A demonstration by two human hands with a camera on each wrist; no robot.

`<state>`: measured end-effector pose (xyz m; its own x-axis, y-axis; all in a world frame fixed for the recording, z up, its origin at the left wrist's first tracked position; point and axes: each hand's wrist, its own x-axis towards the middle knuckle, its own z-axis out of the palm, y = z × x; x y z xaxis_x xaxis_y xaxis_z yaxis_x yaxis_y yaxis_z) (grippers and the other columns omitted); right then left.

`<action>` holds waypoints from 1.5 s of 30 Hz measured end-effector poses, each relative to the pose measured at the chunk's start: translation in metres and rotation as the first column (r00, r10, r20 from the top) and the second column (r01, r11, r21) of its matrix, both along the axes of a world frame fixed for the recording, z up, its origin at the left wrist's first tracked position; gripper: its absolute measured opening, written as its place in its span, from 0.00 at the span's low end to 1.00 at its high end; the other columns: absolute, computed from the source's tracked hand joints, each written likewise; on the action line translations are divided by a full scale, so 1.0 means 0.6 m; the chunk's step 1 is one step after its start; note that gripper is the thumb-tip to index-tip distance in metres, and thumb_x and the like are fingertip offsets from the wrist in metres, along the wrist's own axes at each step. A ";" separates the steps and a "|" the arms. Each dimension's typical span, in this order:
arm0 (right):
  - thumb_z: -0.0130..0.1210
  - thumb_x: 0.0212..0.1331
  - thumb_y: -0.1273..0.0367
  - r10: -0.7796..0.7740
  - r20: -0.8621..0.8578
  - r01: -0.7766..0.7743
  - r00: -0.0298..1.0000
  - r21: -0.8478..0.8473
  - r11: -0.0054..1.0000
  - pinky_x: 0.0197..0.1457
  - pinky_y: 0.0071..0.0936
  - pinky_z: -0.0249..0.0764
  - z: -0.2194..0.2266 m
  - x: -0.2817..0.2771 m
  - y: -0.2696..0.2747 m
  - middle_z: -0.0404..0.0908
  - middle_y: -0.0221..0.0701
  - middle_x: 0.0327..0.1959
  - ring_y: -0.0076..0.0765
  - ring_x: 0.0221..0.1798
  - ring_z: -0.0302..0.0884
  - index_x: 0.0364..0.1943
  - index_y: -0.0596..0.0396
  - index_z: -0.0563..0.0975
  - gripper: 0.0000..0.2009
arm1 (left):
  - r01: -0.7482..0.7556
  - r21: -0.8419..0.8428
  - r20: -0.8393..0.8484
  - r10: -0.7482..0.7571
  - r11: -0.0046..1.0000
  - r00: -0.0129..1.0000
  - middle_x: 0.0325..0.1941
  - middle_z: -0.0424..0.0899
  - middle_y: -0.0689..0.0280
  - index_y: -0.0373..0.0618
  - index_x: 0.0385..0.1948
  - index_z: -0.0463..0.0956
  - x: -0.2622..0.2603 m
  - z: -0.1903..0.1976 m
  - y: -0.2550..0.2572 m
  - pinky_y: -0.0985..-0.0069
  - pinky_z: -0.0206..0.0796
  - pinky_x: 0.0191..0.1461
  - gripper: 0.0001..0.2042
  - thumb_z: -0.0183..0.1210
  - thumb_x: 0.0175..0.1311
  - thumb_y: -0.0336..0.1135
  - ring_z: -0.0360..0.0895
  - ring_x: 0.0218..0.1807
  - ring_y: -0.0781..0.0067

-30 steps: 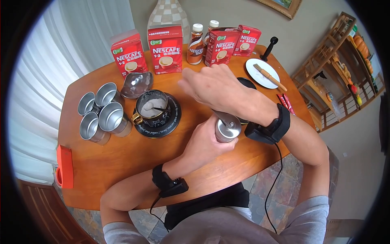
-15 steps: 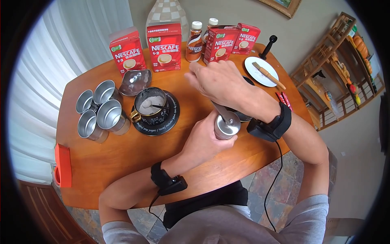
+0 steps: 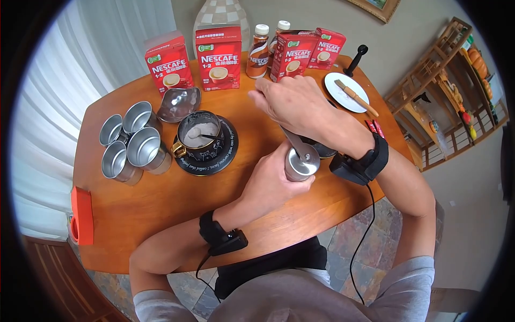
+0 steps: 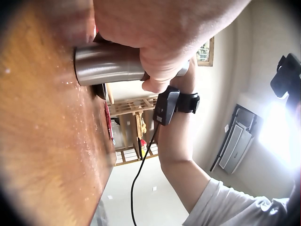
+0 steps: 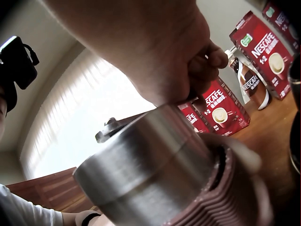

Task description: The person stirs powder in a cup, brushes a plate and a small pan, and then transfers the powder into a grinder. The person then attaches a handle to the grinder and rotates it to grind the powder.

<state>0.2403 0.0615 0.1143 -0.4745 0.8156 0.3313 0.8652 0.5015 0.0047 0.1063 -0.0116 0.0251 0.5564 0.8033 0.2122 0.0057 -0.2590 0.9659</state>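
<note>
A silver hand-crank coffee grinder point(image 3: 300, 166) stands on the table near the front edge. My left hand point(image 3: 268, 177) wraps around its body, and the left wrist view shows the smooth metal lower part point(image 4: 108, 66) at the tabletop. Above the grinder, my right hand point(image 3: 300, 107) has its fingers curled at the far end of the metal crank arm point(image 3: 293, 140); the knob is hidden in that hand. In the right wrist view the steel top point(image 5: 146, 160) sits over a ribbed band point(image 5: 207, 202). Behind the right forearm, a dark dish point(image 3: 325, 150) is partly covered.
Left of the hands, a black cup point(image 3: 188, 144) with pale powder and a spoon rests on a black saucer point(image 3: 228, 155). Several metal cups point(image 3: 145, 147) and a glass dish point(image 3: 179, 104) stand beyond. Coffee boxes point(image 3: 219, 59), bottles point(image 3: 258, 53) and a white plate point(image 3: 335, 94) with a brush line the back.
My right hand has shifted slightly right over the grinder, along with the crank's end. The left hand keeps its grip on the body. The head view has tilted a little.
</note>
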 end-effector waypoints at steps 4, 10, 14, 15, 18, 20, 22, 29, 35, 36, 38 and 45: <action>0.51 0.76 0.58 -0.014 0.014 0.014 1.000 -0.001 1.000 0.34 0.50 0.80 0.003 0.003 -0.001 0.84 0.44 0.23 0.56 0.30 0.85 0.32 0.58 0.80 0.18 | 0.002 0.002 -0.009 -0.002 1.000 1.000 0.48 0.87 0.59 0.39 0.57 0.72 -0.001 0.002 0.000 0.69 0.75 0.59 0.27 0.74 0.57 0.33 0.85 0.51 0.69; 0.51 0.76 0.59 -0.026 0.020 0.026 0.999 0.001 1.000 0.35 0.50 0.81 0.007 0.001 -0.004 0.85 0.44 0.24 0.57 0.31 0.86 0.33 0.58 0.81 0.18 | 0.000 0.006 0.001 0.000 1.000 1.000 0.48 0.87 0.58 0.39 0.57 0.72 0.000 0.000 0.000 0.69 0.75 0.59 0.28 0.74 0.56 0.33 0.86 0.51 0.69; 0.50 0.76 0.59 -0.046 0.037 0.046 0.998 -0.006 0.999 0.35 0.50 0.81 0.010 0.001 -0.005 0.85 0.44 0.25 0.57 0.31 0.86 0.33 0.58 0.81 0.18 | -0.013 0.004 0.008 0.013 1.000 1.000 0.47 0.87 0.59 0.39 0.57 0.73 0.001 -0.001 -0.001 0.69 0.75 0.58 0.27 0.74 0.56 0.33 0.85 0.49 0.71; 0.50 0.76 0.59 -0.054 0.046 0.054 0.997 -0.004 0.999 0.35 0.50 0.81 0.008 0.006 -0.002 0.85 0.44 0.25 0.57 0.31 0.86 0.33 0.58 0.81 0.18 | -0.022 0.000 0.013 0.022 1.000 1.000 0.46 0.86 0.60 0.39 0.56 0.73 0.000 0.000 -0.002 0.69 0.75 0.57 0.27 0.74 0.56 0.33 0.85 0.49 0.71; 0.49 0.76 0.59 -0.111 0.050 0.111 0.993 -0.008 0.994 0.35 0.50 0.81 0.001 0.024 0.000 0.85 0.43 0.24 0.57 0.30 0.86 0.33 0.58 0.82 0.19 | -0.017 -0.012 0.008 0.017 1.000 1.000 0.45 0.86 0.61 0.39 0.55 0.73 -0.002 0.002 -0.002 0.70 0.75 0.56 0.26 0.74 0.57 0.32 0.84 0.47 0.72; 0.49 0.77 0.58 -0.136 0.041 0.137 0.990 -0.016 0.990 0.35 0.50 0.81 -0.003 0.032 0.001 0.85 0.43 0.23 0.56 0.30 0.86 0.33 0.58 0.82 0.19 | -0.013 -0.016 0.000 0.013 1.000 1.000 0.44 0.86 0.61 0.40 0.55 0.73 -0.003 0.001 -0.002 0.70 0.75 0.55 0.25 0.74 0.57 0.32 0.84 0.46 0.73; 0.49 0.77 0.58 -0.150 0.023 0.150 0.988 -0.019 0.988 0.35 0.49 0.81 -0.004 0.039 -0.001 0.84 0.44 0.23 0.56 0.29 0.85 0.33 0.58 0.82 0.20 | -0.007 -0.011 -0.010 0.007 1.000 1.000 0.43 0.86 0.62 0.40 0.54 0.73 -0.001 0.000 0.000 0.70 0.75 0.54 0.25 0.74 0.57 0.32 0.84 0.46 0.74; 0.49 0.77 0.59 -0.158 0.010 0.158 0.987 0.014 0.987 0.34 0.50 0.79 -0.008 0.049 -0.008 0.83 0.44 0.21 0.57 0.27 0.84 0.33 0.59 0.82 0.19 | -0.024 -0.015 -0.024 0.024 1.000 0.999 0.40 0.85 0.63 0.41 0.49 0.74 -0.002 0.002 -0.003 0.71 0.75 0.52 0.22 0.75 0.56 0.33 0.82 0.43 0.75; 0.50 0.77 0.60 -0.216 -0.007 0.216 0.976 -0.038 0.976 0.33 0.52 0.78 -0.001 0.079 -0.025 0.82 0.47 0.21 0.59 0.26 0.83 0.29 0.60 0.81 0.20 | -0.039 -0.032 0.001 0.039 0.999 0.999 0.38 0.84 0.64 0.42 0.45 0.75 -0.001 0.005 -0.005 0.72 0.74 0.50 0.19 0.75 0.56 0.32 0.80 0.41 0.77; 0.50 0.76 0.60 -0.226 -0.011 0.225 0.974 -0.044 0.973 0.33 0.52 0.77 -0.001 0.082 -0.028 0.82 0.47 0.20 0.59 0.26 0.83 0.28 0.60 0.81 0.21 | -0.040 -0.028 0.004 0.040 0.999 0.999 0.38 0.84 0.64 0.42 0.44 0.75 -0.001 0.004 -0.005 0.72 0.74 0.50 0.19 0.75 0.56 0.32 0.80 0.41 0.77; 0.50 0.76 0.60 -0.241 -0.013 0.240 0.970 -0.047 0.970 0.33 0.52 0.77 -0.001 0.088 -0.032 0.82 0.47 0.20 0.60 0.26 0.82 0.28 0.60 0.81 0.20 | -0.043 -0.027 0.004 0.043 0.999 0.999 0.37 0.83 0.65 0.42 0.44 0.75 -0.001 0.005 -0.005 0.72 0.73 0.49 0.19 0.76 0.56 0.33 0.79 0.40 0.77; 0.50 0.77 0.60 -0.241 0.000 0.241 0.971 -0.007 0.971 0.32 0.52 0.76 -0.007 0.107 -0.044 0.81 0.47 0.19 0.60 0.25 0.82 0.31 0.59 0.82 0.19 | -0.043 -0.021 -0.008 0.043 0.999 0.999 0.38 0.83 0.66 0.42 0.45 0.75 -0.001 0.007 -0.006 0.73 0.73 0.49 0.20 0.76 0.56 0.33 0.78 0.40 0.78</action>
